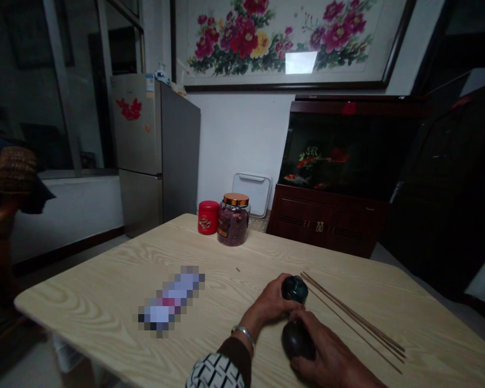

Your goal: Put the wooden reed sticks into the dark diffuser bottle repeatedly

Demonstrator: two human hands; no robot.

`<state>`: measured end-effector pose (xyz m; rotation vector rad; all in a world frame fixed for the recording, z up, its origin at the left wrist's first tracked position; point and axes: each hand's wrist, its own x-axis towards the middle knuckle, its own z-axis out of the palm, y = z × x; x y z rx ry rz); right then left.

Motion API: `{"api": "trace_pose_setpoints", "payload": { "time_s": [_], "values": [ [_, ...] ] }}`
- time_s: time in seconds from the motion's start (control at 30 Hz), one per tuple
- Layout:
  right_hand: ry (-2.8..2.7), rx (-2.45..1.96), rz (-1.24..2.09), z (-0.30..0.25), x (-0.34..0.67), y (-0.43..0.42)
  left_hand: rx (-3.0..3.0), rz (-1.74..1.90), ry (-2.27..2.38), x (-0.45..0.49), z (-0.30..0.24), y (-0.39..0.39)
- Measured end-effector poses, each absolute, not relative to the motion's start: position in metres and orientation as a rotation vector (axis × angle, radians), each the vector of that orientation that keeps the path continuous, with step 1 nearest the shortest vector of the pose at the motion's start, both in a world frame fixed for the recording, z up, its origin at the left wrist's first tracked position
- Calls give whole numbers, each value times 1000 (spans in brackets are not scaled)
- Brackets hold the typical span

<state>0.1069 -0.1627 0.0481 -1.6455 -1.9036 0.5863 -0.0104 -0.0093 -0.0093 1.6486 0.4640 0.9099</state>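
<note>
Left grip (271, 299) is cupping forward, fingers bent; just nearer the body, the right grip (325, 345) is curving, thumb and fingers standing apart.

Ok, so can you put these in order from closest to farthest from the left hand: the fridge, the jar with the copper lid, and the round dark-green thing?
From the left hand, in the head view:
1. Round dark-green thing: right at its fingers.
2. Jar with the copper lid: toward the far end of the table.
3. Fridge: beyond the table, to the left.
</note>
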Motion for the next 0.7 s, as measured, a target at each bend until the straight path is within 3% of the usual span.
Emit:
{"api": "trace_pose_setpoints", "payload": {
  "time_s": [0.1,0.23,0.37,0.7],
  "values": [
    [-1683,-1434,749,70,125,-154,1669,916,468,-10,-10,-8],
    [-1359,-1247,697,98,137,-119,1653,897,498,-11,-8,-9],
    [-1119,-1201,687,88,136,-80,1623,883,491,-12,-6,-11],
    [-1350,-1294,608,66,146,-75,1610,894,457,-12,-9,-7]
  ]
}}
